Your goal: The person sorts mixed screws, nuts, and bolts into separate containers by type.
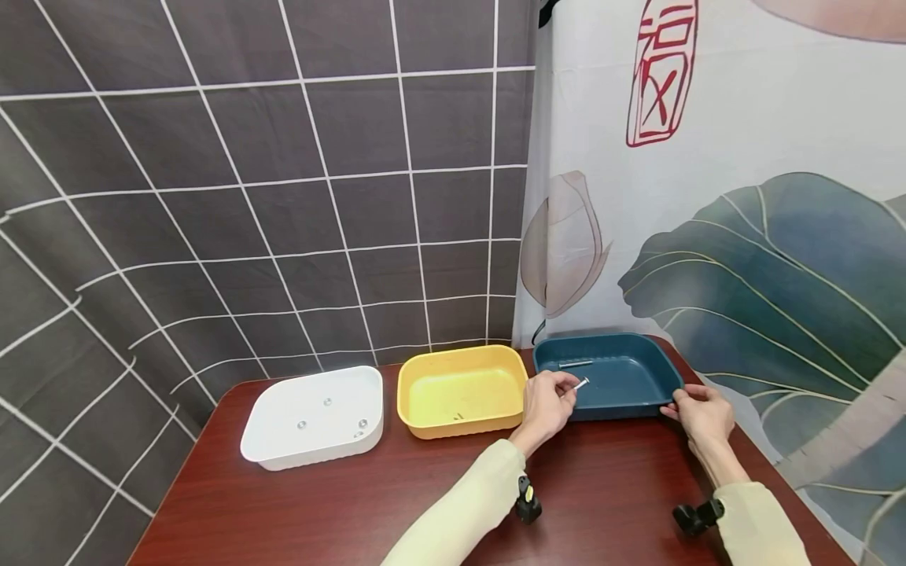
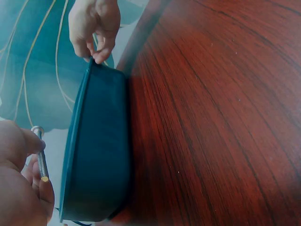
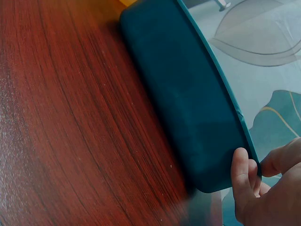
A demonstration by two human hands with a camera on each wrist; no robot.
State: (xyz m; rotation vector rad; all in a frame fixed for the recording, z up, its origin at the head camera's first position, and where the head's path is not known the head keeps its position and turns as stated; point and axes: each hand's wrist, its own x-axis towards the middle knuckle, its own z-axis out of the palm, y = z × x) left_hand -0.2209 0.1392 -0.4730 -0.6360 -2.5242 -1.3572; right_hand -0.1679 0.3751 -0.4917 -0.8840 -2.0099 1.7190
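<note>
My left hand (image 1: 546, 406) pinches a silver bolt (image 2: 42, 157) between thumb and fingers, over the left front part of the dark blue tray (image 1: 630, 410). In the left wrist view the bolt's round head points up and its threaded shank down. Another long bolt (image 1: 576, 364) lies inside that tray toward the back left. At the tray's front right corner, my right hand (image 1: 705, 414) pinches the rim, with the thumb on one side and the fingers (image 3: 241, 172) against the outer wall.
Left of the blue tray stands a yellow tray (image 1: 460, 431) holding a few small dark pieces. Farther left is a white tray (image 1: 318, 454) with several small round metal pieces. All sit on a reddish-brown wooden table (image 1: 587, 487), with a grey checked cloth (image 1: 248, 141) and a printed curtain (image 1: 594, 102) behind.
</note>
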